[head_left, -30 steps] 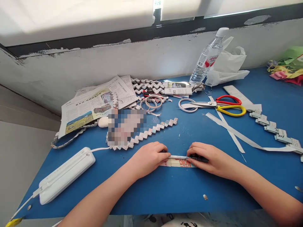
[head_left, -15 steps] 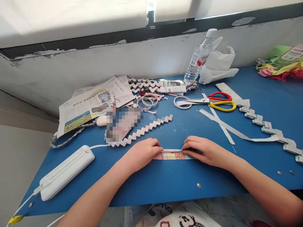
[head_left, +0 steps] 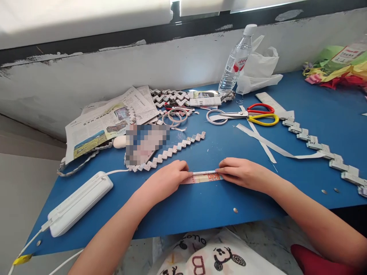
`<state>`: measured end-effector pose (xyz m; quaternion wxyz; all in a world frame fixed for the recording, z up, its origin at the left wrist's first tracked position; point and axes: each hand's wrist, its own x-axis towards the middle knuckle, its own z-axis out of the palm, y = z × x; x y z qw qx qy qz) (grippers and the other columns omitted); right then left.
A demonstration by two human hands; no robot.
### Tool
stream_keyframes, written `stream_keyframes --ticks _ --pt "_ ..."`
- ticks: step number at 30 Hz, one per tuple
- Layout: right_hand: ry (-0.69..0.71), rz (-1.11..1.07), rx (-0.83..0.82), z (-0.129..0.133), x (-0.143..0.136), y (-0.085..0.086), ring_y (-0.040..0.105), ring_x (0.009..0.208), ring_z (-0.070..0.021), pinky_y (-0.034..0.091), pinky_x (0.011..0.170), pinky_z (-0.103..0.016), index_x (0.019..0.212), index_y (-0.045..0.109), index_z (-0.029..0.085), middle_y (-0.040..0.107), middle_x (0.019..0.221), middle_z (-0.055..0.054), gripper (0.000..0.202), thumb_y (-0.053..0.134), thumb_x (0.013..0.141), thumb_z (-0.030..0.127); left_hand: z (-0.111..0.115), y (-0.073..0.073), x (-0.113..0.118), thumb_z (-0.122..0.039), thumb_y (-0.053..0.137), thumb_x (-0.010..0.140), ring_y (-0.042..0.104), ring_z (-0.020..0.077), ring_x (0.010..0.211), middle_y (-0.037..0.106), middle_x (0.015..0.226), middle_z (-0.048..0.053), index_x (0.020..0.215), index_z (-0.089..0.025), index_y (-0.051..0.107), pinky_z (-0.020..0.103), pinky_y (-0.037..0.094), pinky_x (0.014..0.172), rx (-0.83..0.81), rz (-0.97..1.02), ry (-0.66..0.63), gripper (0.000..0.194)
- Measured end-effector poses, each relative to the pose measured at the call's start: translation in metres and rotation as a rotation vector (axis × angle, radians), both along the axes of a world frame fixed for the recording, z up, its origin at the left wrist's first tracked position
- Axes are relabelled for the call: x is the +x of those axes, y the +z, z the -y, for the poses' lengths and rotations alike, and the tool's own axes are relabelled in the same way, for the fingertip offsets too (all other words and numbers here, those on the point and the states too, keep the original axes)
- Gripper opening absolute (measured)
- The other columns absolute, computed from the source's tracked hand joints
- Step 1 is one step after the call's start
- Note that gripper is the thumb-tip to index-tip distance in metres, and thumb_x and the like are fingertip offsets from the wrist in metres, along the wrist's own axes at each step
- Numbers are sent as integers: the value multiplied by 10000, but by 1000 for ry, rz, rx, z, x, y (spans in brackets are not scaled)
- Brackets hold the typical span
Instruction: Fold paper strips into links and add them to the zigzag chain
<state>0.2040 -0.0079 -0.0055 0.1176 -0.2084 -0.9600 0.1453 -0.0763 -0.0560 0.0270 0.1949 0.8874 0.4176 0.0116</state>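
A printed paper strip point(head_left: 202, 178) lies on the blue table near its front edge, its far edge folded or rolled over into a narrow white band. My left hand point(head_left: 173, 175) grips the strip's left end, fingers closed. At the opposite end my right hand point(head_left: 242, 172) pinches the paper between thumb and fingers. Both ends of the strip are hidden under my fingers. Just beyond my left hand runs a zigzag chain of folded paper point(head_left: 169, 153), not touched by either hand.
Red-and-yellow-handled scissors point(head_left: 243, 114) and white paper strips point(head_left: 263, 142) lie beyond my right hand. A larger folded-paper chain point(head_left: 315, 143) extends right. Newspapers point(head_left: 100, 122), tape rolls point(head_left: 177, 116), a water bottle point(head_left: 235, 61) and plastic bag point(head_left: 259, 70) are behind. A white power bank point(head_left: 80, 204) sits left.
The view has shifted slightly, moving the whole scene up and left. My fingers have pressed along the folded edge, and the white band looks thinner. Both hands still hold the strip.
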Motion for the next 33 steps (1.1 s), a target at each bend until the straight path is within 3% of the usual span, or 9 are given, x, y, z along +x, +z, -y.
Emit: stream_keyframes --ticks 5,11,16,23,33 --pt "9 20 48 3 3 -2 664 866 -208 564 771 -332 1060 705 119 680 981 -144 381 348 980 227 4 5 2 -147 403 966 562 164 859 612 1021 65 1146 -205 670 264 445 731 38 -67 -29 327" --pt "-133 -55 -146 2 2 -1 654 770 -169 532 704 -288 984 721 161 670 957 -99 336 421 977 312 6 9 8 -242 394 982 581 169 834 626 973 63 1058 -169 666 277 456 734 24 -54 25 292" --pt "-214 -66 -286 -2 0 -2 652 805 -170 509 724 -283 953 707 185 663 956 -78 291 460 967 338 3 -1 16 -267 386 991 591 188 848 630 918 49 1006 -173 627 286 456 708 48 -140 129 259" --pt "-138 -42 -215 -7 0 0 591 861 -208 480 794 -355 932 680 176 668 926 -87 240 476 958 300 7 -10 15 -229 387 987 599 177 865 594 1079 53 1045 -193 613 284 466 705 71 -109 178 236" --pt "-114 -17 -178 -5 3 1 601 788 -186 459 707 -309 844 642 179 657 883 -67 131 518 882 193 12 13 16 -143 394 957 593 171 833 589 975 44 962 -171 588 273 440 660 56 -246 82 196"
